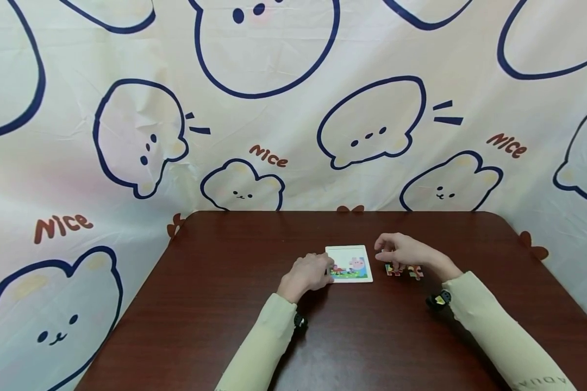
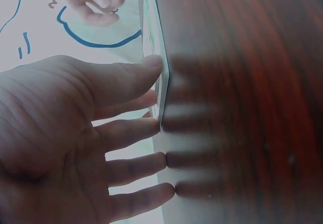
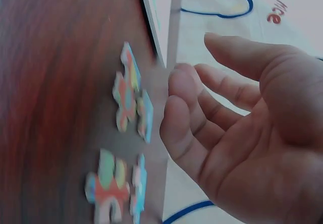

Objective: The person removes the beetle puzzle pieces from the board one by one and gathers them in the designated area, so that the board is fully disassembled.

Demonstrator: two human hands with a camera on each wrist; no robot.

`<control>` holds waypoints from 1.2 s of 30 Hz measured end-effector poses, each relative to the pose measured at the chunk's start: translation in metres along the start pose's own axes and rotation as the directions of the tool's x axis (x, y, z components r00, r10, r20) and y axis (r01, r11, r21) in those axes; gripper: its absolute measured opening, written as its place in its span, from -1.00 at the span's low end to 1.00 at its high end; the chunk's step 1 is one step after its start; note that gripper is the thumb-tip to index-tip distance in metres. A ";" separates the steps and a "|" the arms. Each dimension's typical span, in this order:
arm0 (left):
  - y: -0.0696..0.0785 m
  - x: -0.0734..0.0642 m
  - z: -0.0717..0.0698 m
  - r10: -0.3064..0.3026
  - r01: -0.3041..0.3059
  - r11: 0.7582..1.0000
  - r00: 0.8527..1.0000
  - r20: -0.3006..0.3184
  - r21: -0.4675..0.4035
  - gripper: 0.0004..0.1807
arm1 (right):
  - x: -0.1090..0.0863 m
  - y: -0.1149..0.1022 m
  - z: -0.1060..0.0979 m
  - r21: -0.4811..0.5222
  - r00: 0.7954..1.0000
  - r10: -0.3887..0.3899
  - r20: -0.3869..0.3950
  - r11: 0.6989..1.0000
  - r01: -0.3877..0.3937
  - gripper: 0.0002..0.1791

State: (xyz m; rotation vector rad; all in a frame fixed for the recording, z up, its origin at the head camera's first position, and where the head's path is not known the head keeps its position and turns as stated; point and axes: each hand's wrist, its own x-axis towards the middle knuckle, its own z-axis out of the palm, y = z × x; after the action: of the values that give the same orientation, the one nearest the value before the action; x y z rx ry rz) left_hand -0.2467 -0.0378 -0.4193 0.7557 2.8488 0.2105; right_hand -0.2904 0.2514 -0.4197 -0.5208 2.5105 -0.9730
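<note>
A white-framed jigsaw board [image 1: 339, 253] lies flat on the table, its lower part filled with a colourful picture that includes a pink pig's head. My left hand [image 1: 307, 273] rests at the board's left side. In the left wrist view, the thumb touches the board's edge [image 2: 164, 67] and the other fingers reach straight down to the tabletop. Right of the board, my right hand [image 1: 406, 250] hovers over loose jigsaw pieces [image 1: 414, 271], its fingers loosely bent and nothing between them. Several of those pieces [image 3: 126, 95] show close below the fingertips in the right wrist view.
The dark brown wooden table [image 1: 215, 304] reaches back to a pale cloth backdrop [image 1: 293, 125] printed with blue cartoon outlines. Black bands with small devices [image 1: 440, 300] sit at both wrists, over light sleeves [image 1: 499, 326].
</note>
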 end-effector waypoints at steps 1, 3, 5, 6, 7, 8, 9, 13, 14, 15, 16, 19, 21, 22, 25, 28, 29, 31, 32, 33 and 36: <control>0.000 0.000 0.000 0.001 -0.001 1.000 1.000 -0.001 0.000 -0.67 | 0.002 -0.002 0.002 -0.009 1.000 -0.008 0.010 1.000 0.008 -0.64; -0.001 -0.001 0.000 0.005 -0.005 1.000 1.000 -0.004 -0.002 -0.67 | 0.007 -0.005 0.007 -0.017 1.000 -0.010 0.024 1.000 0.011 -0.63; -0.002 -0.001 0.000 0.011 -0.011 1.000 1.000 -0.010 0.002 -0.67 | 0.010 -0.007 0.011 -0.024 0.999 -0.005 0.031 1.000 0.006 -0.62; -0.002 -0.001 0.000 0.014 -0.014 1.000 1.000 -0.013 0.004 -0.68 | 0.012 -0.008 0.012 -0.020 0.999 -0.002 0.035 1.000 0.002 -0.62; -0.002 0.000 0.000 0.017 -0.017 1.000 1.000 -0.014 0.006 -0.68 | 0.013 -0.008 0.013 -0.018 0.999 0.003 0.038 1.000 -0.002 -0.62; -0.002 0.000 0.001 0.020 -0.020 1.000 1.000 -0.016 0.009 -0.70 | 0.013 -0.008 0.014 -0.020 0.999 0.007 0.040 1.000 -0.006 -0.62; -0.001 0.000 0.001 0.022 -0.022 1.000 1.000 -0.016 0.012 -0.70 | 0.014 -0.009 0.015 -0.026 0.999 0.015 0.041 1.000 -0.014 -0.61; 0.000 0.001 0.001 0.025 -0.025 1.000 1.000 -0.009 0.013 -0.70 | 0.016 -0.010 0.020 -0.064 0.998 0.023 0.052 0.998 -0.020 -0.56; 0.000 0.001 0.001 0.027 -0.027 1.000 1.000 -0.007 0.013 -0.70 | 0.017 -0.010 0.021 -0.078 0.998 0.027 0.052 0.997 -0.023 -0.54; 0.000 0.001 0.001 0.027 -0.027 1.000 1.000 -0.004 0.012 -0.70 | 0.017 -0.011 0.022 -0.086 0.998 0.037 0.051 0.996 -0.033 -0.53; 0.000 0.002 0.001 0.027 -0.027 1.000 1.000 -0.002 0.013 -0.70 | 0.018 -0.012 0.023 -0.093 0.998 0.041 0.050 0.995 -0.036 -0.52; 0.000 0.003 0.002 0.020 -0.020 1.000 1.000 0.000 0.015 -0.70 | 0.020 -0.014 0.026 -0.112 0.997 0.054 0.048 0.993 -0.048 -0.52; -0.001 0.004 0.002 0.012 -0.012 1.000 1.000 0.003 0.017 -0.68 | 0.021 -0.016 0.028 -0.123 0.997 0.058 0.050 0.991 -0.051 -0.55; -0.001 0.004 0.001 0.008 -0.008 1.000 1.000 0.003 0.022 -0.67 | 0.022 -0.018 0.029 -0.125 0.997 0.061 0.051 0.991 -0.054 -0.56; -0.002 0.004 0.000 0.004 -0.004 1.000 1.000 0.007 0.020 -0.64 | 0.023 -0.021 0.031 -0.129 0.996 0.074 0.055 0.989 -0.066 -0.62; -0.002 0.004 0.000 0.010 -0.010 1.000 1.000 0.009 0.016 -0.63 | 0.024 -0.024 0.031 -0.132 0.994 0.088 0.058 0.988 -0.080 -0.67; -0.001 0.004 0.000 0.011 -0.011 1.000 1.000 0.010 0.014 -0.63 | 0.024 -0.024 0.031 -0.137 0.995 0.084 0.061 0.988 -0.075 -0.67; -0.001 0.004 0.000 0.011 -0.011 1.000 1.000 0.009 0.020 -0.63 | 0.025 -0.025 0.030 -0.141 0.995 0.080 0.063 0.988 -0.071 -0.67; -0.001 0.004 0.000 0.011 -0.012 1.000 1.000 0.008 0.022 -0.63 | 0.026 -0.025 0.030 -0.139 0.995 0.078 0.064 0.988 -0.068 -0.67; -0.001 0.003 0.000 0.011 -0.011 1.000 1.000 0.008 0.022 -0.63 | 0.026 -0.025 0.030 -0.138 0.995 0.077 0.063 0.988 -0.067 -0.67; 0.000 0.004 0.001 0.011 -0.012 1.000 1.000 0.006 0.027 -0.62 | 0.026 -0.026 0.029 -0.134 0.995 0.079 0.061 0.988 -0.070 -0.65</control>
State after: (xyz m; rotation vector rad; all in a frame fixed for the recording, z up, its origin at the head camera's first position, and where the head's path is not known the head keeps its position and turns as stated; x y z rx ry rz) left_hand -0.2499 -0.0361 -0.4207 0.7767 2.8476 0.1716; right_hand -0.2938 0.2054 -0.4275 -0.4863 2.5268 -0.7535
